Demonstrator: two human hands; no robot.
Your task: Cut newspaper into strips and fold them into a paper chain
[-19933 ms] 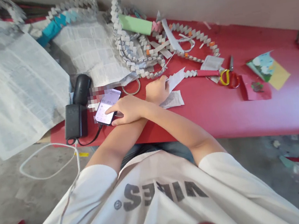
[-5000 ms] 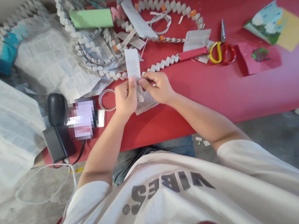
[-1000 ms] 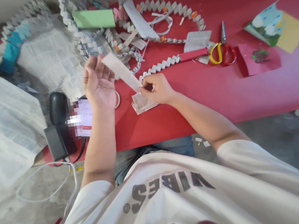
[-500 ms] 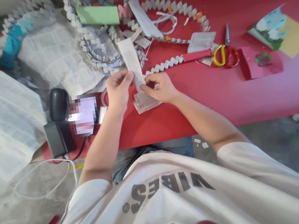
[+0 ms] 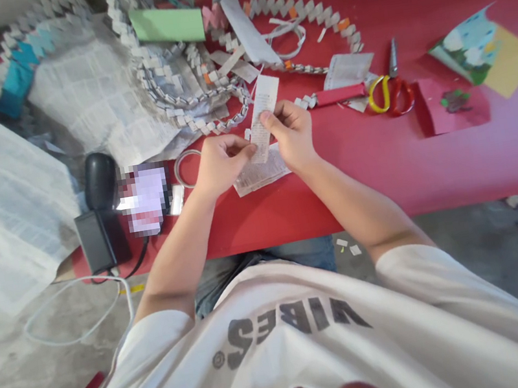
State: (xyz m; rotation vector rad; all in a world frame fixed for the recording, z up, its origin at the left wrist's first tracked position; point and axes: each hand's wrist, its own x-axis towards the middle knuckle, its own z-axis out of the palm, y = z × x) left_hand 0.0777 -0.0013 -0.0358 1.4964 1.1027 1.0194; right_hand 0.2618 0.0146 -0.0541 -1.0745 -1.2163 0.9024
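Note:
A narrow strip of printed paper is held up between my two hands, tilted with its top to the right. My left hand pinches its lower left edge between thumb and fingers. Higher up, my right hand grips the strip's right edge, thumb on the printed face. Below the hands, more printed paper pieces lie on the red table. A folded zigzag paper chain runs just beyond my left hand, and part of another passes behind my right hand.
Scissors with yellow and red handles lie to the right, beside a red paper piece and a patterned card. On the left are a phone, a black adapter, a tape roll and large newspaper sheets.
The paper strip has swung from leaning left to leaning right. My right hand has moved up along it, while my left hand has shifted down and right to its lower end.

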